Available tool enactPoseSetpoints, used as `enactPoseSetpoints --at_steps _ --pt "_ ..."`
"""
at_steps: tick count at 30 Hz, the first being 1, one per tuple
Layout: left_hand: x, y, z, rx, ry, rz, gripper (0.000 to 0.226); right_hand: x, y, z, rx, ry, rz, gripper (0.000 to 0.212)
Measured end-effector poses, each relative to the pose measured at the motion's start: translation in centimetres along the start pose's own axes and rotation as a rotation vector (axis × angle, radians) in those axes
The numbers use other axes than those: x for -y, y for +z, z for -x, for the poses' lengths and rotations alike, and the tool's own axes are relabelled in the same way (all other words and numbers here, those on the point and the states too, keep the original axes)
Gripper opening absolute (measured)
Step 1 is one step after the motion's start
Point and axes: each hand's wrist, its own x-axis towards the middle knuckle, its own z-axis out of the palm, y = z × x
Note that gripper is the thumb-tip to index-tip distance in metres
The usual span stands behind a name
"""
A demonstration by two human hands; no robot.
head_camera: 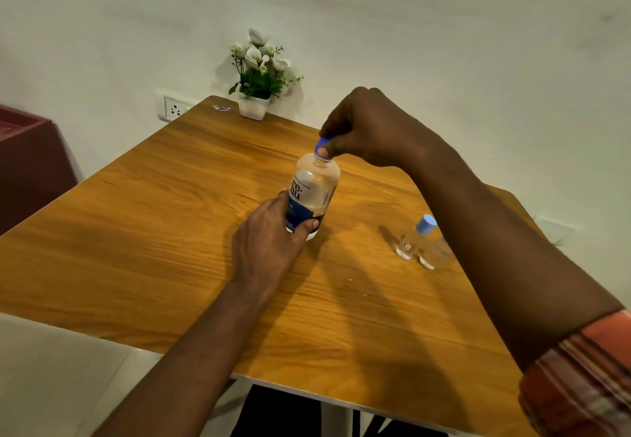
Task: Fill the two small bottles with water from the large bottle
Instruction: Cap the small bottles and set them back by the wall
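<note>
The large clear bottle [316, 187] with a white and blue label stands upright near the middle of the wooden table [153, 231]. My left hand [269, 235] grips its lower part. My right hand [365, 129] pinches the blue cap [322, 144] at the bottle's neck, and the cap looks tilted. To the right stand two small clear bottles: one [415, 237] carries a light blue cap, the other [433, 254] is partly hidden behind my right forearm.
A white pot of artificial flowers [257, 74] stands at the table's far edge by the wall. A wall socket [174, 109] is behind the far left corner. A dark red cabinet [30, 160] stands to the left.
</note>
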Motion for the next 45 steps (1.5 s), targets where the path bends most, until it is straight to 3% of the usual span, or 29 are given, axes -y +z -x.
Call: enactPoseSetpoints --at_steps 7,10,15,23,29,32,36,45 --pt "-0.1 0.0 0.0 -0.012 0.007 -0.031 0.066 0.8 0.2 -1.4 -0.001 0.117 0.271 0.056" --pt "-0.1 0.0 0.0 -0.015 0.001 -0.038 0.067 0.7 -0.3 -1.2 0.066 0.115 0.155 0.068" --pt "-0.1 -0.1 0.0 -0.008 0.006 -0.027 0.068 0.3 -1.8 -0.3 0.177 -0.021 -0.024 0.039" --pt "-0.2 -0.3 0.1 -0.013 0.019 -0.018 0.063 0.5 -0.7 -0.9 0.066 0.019 0.115 0.033" --pt "-0.2 -0.3 0.1 -0.009 0.019 -0.028 0.064 1.2 -0.6 -1.3 0.052 0.057 0.228 0.053" --pt "-0.1 -0.3 0.1 -0.001 0.016 -0.026 0.065 1.1 -1.3 -1.2 0.125 0.051 0.135 0.063" --pt "-0.1 -0.3 0.1 -0.006 0.02 -0.024 0.065 0.9 -2.1 -0.8 0.223 -0.024 0.024 0.046" --pt "-0.2 -0.4 0.2 -0.008 0.027 -0.034 0.063 0.6 -1.1 -1.3 0.163 -0.023 0.118 0.028"
